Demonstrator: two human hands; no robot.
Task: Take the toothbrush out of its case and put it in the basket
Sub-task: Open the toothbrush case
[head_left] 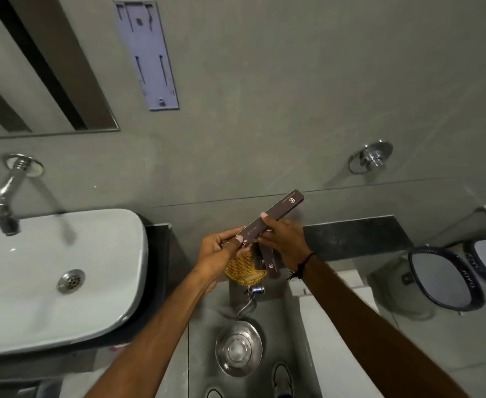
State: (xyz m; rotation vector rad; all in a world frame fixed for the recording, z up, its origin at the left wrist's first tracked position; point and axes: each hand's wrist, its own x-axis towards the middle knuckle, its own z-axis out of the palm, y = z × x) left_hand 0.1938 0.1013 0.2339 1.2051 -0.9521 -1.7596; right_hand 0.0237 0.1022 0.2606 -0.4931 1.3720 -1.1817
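A dark stone counter [356, 239] runs along the grey wall. A woven basket [243, 268] sits at its front edge, at 6 o'clock from the frame centre. A white basin [49, 282] occupies the 8 o'clock area, apparently on a separate dark slab [157, 254].

Both hands hold a long brown case [270, 217] tilted up to the right, above a yellow wicker basket [243, 268]: left hand [218, 252] pinches its lower-left end w/ thumb on top, right hand [283, 242] grips the middle, black thread band on that wrist. A 2nd brown box [269, 261] stands in the basket's right side, partly hidden by the right hand. White sink [35, 320] w/ chrome tap [6, 196] sits far left, wall valve [372, 158] upper right, white toilet tank [339, 326] below the right forearm.
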